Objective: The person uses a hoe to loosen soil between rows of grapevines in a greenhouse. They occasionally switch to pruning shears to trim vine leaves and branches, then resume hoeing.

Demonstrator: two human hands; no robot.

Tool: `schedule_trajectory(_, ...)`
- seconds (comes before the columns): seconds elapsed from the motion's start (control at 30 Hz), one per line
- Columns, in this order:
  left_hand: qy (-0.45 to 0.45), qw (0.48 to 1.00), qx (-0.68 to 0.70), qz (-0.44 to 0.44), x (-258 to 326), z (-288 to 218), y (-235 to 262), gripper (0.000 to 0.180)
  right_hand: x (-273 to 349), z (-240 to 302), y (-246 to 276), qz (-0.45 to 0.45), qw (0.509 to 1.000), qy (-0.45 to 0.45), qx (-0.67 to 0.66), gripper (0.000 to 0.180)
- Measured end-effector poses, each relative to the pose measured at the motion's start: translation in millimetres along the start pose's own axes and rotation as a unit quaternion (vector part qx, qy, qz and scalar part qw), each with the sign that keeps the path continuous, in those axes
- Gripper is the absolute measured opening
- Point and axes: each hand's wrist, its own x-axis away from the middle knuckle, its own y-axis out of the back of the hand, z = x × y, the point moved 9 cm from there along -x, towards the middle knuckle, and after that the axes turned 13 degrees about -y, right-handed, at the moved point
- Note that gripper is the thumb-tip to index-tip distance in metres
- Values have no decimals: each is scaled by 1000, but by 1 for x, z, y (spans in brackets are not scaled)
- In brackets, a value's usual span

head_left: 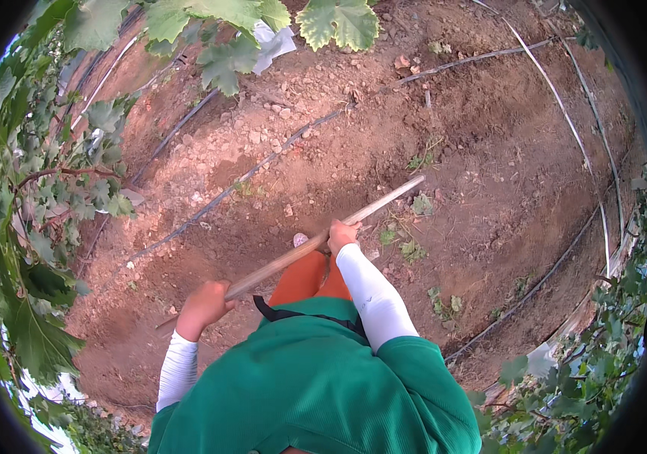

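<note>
A long, pale wooden tool handle (282,262) lies slantwise across the front of my body, rising from lower left to upper right. My left hand (204,304) is closed around its lower part, beside my left hip. Farther up, my right hand (342,235) grips the shaft in front of my legs. The bare upper end (413,183) sticks out beyond my right hand over the soil. Past my left hand a brown, blurred end (165,325) shows low near the ground; its shape is too unclear to tell the tool's kind.
Loose brown soil (475,197) with small stones and clods surrounds me. Dark drip hoses (267,160) cross the ground, and a pale line (562,113) curves along the right. Leafy vines (43,250) crowd the left, top and lower right (588,378). Small weeds (412,250) grow to my right.
</note>
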Motion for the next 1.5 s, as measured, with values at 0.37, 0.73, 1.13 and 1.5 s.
schedule_trajectory(0.37,-41,996,73,-32,4,22,-23,26,-7,7,0,98,984,54,-137,101)
schedule_trajectory(0.73,-126,984,125,-15,-93,-39,-71,25,-42,91,125,-95,987,130,1,100)
schedule_trajectory(1.13,-50,989,-99,-94,20,5,33,27,12,-24,-15,-6,991,-120,-62,78)
schedule_trajectory(1.5,37,986,-110,-123,89,41,79,23,107,6,-73,241,956,-43,-163,105)
